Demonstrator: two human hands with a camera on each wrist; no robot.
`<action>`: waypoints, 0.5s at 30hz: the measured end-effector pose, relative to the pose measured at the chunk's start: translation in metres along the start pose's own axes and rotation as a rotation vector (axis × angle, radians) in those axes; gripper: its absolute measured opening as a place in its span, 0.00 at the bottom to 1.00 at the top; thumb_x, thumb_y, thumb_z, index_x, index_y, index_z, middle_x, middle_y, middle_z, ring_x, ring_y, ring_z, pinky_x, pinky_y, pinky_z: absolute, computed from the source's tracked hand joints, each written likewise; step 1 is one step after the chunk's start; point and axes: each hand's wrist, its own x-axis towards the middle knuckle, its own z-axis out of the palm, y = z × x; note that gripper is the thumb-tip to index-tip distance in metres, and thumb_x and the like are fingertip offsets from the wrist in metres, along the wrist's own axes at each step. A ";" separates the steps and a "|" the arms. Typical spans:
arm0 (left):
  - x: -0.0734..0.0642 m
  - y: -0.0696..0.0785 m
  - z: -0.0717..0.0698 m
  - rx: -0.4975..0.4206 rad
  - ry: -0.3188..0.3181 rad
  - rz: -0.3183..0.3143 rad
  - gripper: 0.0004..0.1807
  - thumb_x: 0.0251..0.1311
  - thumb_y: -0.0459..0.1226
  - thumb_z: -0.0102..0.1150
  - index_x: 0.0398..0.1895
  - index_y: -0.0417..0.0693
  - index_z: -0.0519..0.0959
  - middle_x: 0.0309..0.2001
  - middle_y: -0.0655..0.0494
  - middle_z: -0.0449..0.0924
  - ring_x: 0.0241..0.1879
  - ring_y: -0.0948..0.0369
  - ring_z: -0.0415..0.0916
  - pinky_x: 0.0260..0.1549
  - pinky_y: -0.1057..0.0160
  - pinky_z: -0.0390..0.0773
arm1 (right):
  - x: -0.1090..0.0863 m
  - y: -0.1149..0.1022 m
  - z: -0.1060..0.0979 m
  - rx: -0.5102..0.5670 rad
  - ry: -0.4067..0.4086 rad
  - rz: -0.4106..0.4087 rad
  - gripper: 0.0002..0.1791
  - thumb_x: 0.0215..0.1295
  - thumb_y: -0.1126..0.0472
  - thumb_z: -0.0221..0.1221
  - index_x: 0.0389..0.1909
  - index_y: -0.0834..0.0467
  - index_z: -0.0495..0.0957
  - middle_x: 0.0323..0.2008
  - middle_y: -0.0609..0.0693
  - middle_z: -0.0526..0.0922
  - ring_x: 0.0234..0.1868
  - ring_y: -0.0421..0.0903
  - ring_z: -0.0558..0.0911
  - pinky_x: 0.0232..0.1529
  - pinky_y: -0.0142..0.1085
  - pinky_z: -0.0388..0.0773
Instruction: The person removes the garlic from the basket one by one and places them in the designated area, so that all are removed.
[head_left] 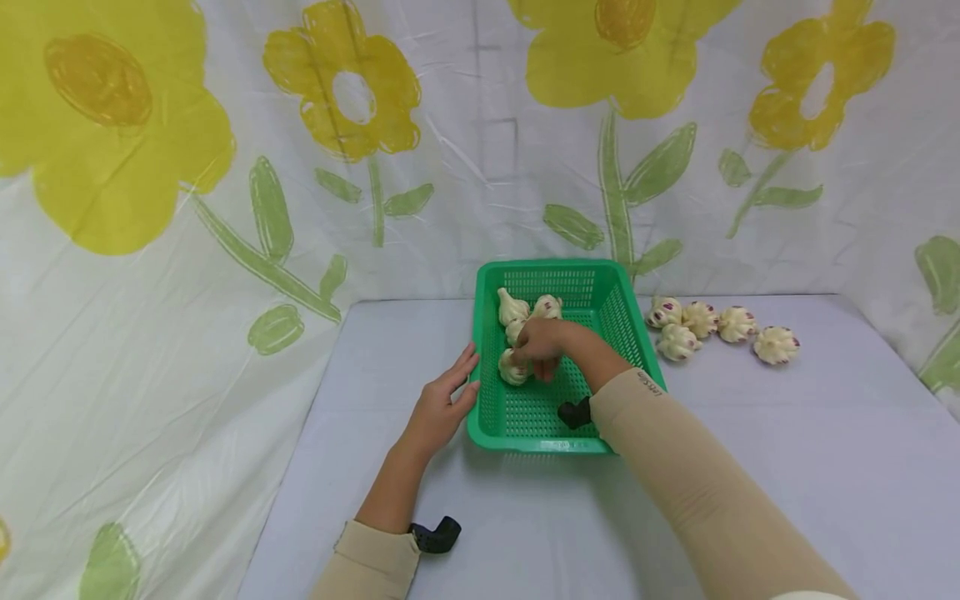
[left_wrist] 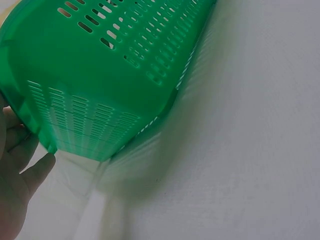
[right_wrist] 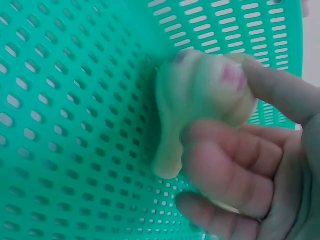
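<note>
A green plastic basket (head_left: 491,440) with slotted walls sits on the table and holds several garlic bulbs. My right hand (head_left: 543,342) is down inside it. There its fingers pinch a garlic bulb (right_wrist: 200,90) with purple patches, whose stem points down close to the basket's perforated floor. Just beyond that hand lie a bulb with a long stem (head_left: 512,306) and another bulb (head_left: 547,307). Fingers extended, my left hand (head_left: 438,412) rests against the basket's left rim; in the left wrist view its fingertips touch the rim from outside.
Right of the basket, several more garlic bulbs (head_left: 678,342) lie loosely grouped on the white-covered table (head_left: 750,467). A white curtain with yellow flowers (head_left: 465,200) hangs behind the table. Each wrist carries a small black camera (head_left: 437,535).
</note>
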 end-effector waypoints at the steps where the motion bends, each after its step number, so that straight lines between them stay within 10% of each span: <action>1: 0.000 0.000 0.000 0.000 0.000 0.000 0.27 0.74 0.45 0.49 0.74 0.50 0.63 0.76 0.65 0.55 0.73 0.65 0.57 0.69 0.56 0.65 | 0.000 0.001 0.000 -0.011 0.012 0.007 0.26 0.72 0.41 0.51 0.49 0.58 0.82 0.26 0.53 0.87 0.27 0.48 0.87 0.36 0.44 0.85; 7: 0.000 0.000 0.000 -0.001 -0.002 -0.004 0.27 0.74 0.45 0.49 0.73 0.50 0.64 0.76 0.65 0.55 0.73 0.64 0.57 0.69 0.56 0.65 | 0.002 0.006 -0.001 -0.046 0.076 0.015 0.29 0.67 0.34 0.54 0.35 0.56 0.85 0.28 0.51 0.84 0.30 0.48 0.83 0.37 0.46 0.83; 15: 0.000 0.000 0.000 -0.006 0.000 -0.006 0.28 0.74 0.46 0.49 0.73 0.50 0.64 0.76 0.65 0.55 0.73 0.64 0.58 0.68 0.56 0.66 | 0.008 0.009 0.001 -0.076 0.005 -0.098 0.37 0.57 0.44 0.69 0.65 0.55 0.73 0.59 0.52 0.77 0.57 0.48 0.77 0.54 0.42 0.79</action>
